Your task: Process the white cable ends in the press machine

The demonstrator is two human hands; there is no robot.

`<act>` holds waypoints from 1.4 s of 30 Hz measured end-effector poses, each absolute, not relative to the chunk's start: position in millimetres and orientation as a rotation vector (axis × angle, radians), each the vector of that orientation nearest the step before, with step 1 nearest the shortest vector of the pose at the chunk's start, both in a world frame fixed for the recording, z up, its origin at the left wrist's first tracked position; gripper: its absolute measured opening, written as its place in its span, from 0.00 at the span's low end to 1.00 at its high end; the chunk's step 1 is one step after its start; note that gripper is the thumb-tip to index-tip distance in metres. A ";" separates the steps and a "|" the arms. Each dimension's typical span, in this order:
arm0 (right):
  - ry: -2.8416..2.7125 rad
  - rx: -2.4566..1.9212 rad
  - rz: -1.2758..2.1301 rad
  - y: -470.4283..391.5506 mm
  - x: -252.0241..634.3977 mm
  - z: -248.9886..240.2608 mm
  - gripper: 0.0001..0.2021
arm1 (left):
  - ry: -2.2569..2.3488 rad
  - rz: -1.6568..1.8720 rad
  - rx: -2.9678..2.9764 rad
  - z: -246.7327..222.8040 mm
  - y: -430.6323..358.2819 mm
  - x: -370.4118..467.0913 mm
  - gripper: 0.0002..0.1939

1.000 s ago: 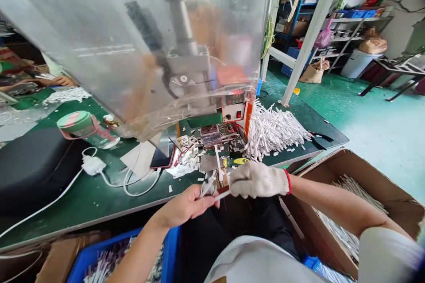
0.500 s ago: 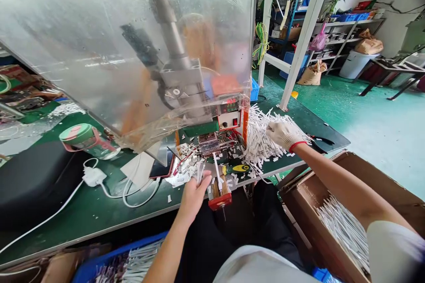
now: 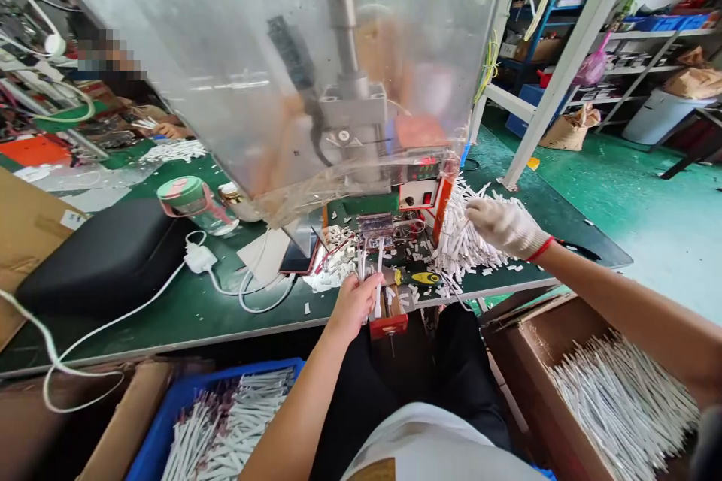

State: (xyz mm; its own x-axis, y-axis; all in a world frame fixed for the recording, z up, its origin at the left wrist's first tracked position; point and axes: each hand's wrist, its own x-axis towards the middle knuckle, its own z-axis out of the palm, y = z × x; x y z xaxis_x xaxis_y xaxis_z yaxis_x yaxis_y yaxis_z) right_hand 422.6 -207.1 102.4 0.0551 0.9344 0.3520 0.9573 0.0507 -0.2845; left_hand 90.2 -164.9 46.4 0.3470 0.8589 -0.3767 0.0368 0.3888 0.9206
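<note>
My bare left hand (image 3: 356, 307) is closed around a few thin white strips (image 3: 362, 261) that stick up past the fingers. Beside it, another white strip (image 3: 380, 270) lies lengthwise on a small wooden fixture with a red end block (image 3: 389, 326), its far end at a metal die (image 3: 375, 227) under the machine. My right hand (image 3: 505, 227), in a white knitted glove with a red cuff, is pinched at the edge of a heap of white strips (image 3: 459, 240). What its fingertips hold is too small to make out.
A clear plastic shield (image 3: 226, 52) hangs before the machine. A yellow-and-black handled tool (image 3: 420, 278), a phone (image 3: 297, 255) and a lidded bottle (image 3: 195, 203) lie on the bench. A blue crate (image 3: 141, 440) and a cardboard box (image 3: 535, 383) hold white strips. Another person's hand (image 3: 172, 130) shows far left.
The view has swung left. My left hand has come closer to the strip on the fixture, still gripping its strips. My gloved right hand stays at the heap.
</note>
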 end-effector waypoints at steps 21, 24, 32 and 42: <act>-0.878 -1.448 1.500 -186.6 246.8 33.3 0.15 | 0.973 0.969 0.708 39.4 -190.3 34.6 0.22; -0.778 -1.420 1.542 -179.2 245.4 27.3 0.15 | 0.976 0.991 0.698 36.4 -190.8 27.5 0.22; -0.672 -1.316 1.569 -176.3 244.2 28.2 0.14 | 1.037 0.978 0.772 33.6 -192.1 23.5 0.23; -1.215 -1.576 1.338 -182.1 267.3 66.4 0.17 | 0.967 0.755 1.163 55.4 -185.6 19.8 0.15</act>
State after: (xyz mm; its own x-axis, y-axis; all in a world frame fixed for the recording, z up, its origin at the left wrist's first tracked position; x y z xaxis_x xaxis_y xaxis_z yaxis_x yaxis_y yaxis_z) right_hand 267.3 -182.1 66.4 0.0138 0.9559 -0.2935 0.2005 -0.2902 -0.9357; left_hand 19.8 -185.6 55.4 0.4103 0.8840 -0.2241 -0.0027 0.2469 0.9690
